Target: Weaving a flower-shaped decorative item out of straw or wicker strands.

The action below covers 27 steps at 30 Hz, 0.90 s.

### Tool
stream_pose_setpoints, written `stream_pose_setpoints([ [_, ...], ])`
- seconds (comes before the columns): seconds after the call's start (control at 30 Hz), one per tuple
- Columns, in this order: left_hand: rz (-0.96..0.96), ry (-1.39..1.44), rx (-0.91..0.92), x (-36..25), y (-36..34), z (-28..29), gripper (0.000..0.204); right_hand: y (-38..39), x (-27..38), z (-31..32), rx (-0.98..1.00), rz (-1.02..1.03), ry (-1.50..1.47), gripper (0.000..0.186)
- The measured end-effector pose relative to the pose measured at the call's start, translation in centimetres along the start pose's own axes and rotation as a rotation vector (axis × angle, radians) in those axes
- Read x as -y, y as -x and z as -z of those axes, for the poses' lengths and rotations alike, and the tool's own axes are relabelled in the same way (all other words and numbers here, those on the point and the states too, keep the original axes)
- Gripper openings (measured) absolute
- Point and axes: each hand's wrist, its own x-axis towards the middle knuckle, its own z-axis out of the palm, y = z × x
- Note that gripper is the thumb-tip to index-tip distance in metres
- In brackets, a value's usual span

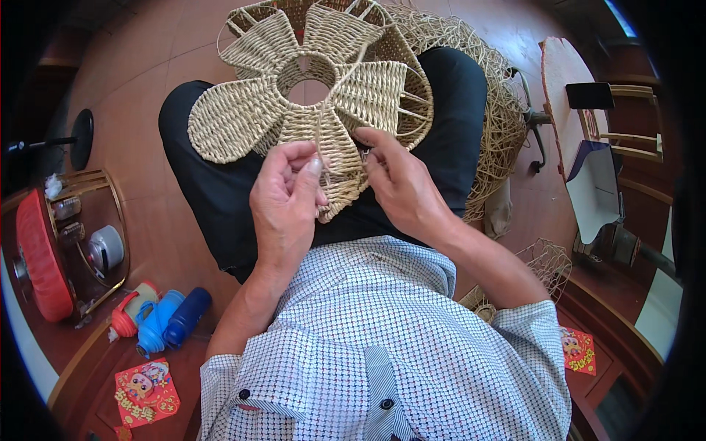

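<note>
A flower-shaped woven straw piece (235, 121) rests across my lap, with petals spread round a ringed hole. Some petals on its right and far sides show bare frame rods past the weave. My left hand (288, 184) is closed at the near petal (338, 158), thumb and fingers pinching a thin straw strand that runs up over the weave. On the same petal's right edge, my right hand (401, 176) is closed, thumb against curled fingers; whatever sits between them is too small to make out.
A big heap of loose straw cord (485, 140) lies beside my right leg. To the left stand bottles (187, 316) and a small rack with a red top (43, 257). A round table top (562, 95) and a wooden chair (632, 92) are at the right.
</note>
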Motion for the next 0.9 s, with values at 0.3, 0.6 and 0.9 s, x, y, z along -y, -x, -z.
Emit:
stream_pose_setpoints([
  [0.3, -0.196, 0.107, -0.068, 0.9, 0.9, -0.1, 0.021, 2.2, 2.0, 1.0, -0.042, -0.380, -1.017, 0.021],
  [0.6, -0.619, -0.576, 0.182, 0.3, 0.4, -2.7, 0.019, 4.0, 6.1, 11.2, -0.192, -0.015, -0.788, 0.021],
  [0.9, -0.227, -0.309, 0.093, 0.2, 0.3, 1.2, 0.019, 1.3, 4.9, 11.5, -0.672, 0.227, 0.102, 0.033],
])
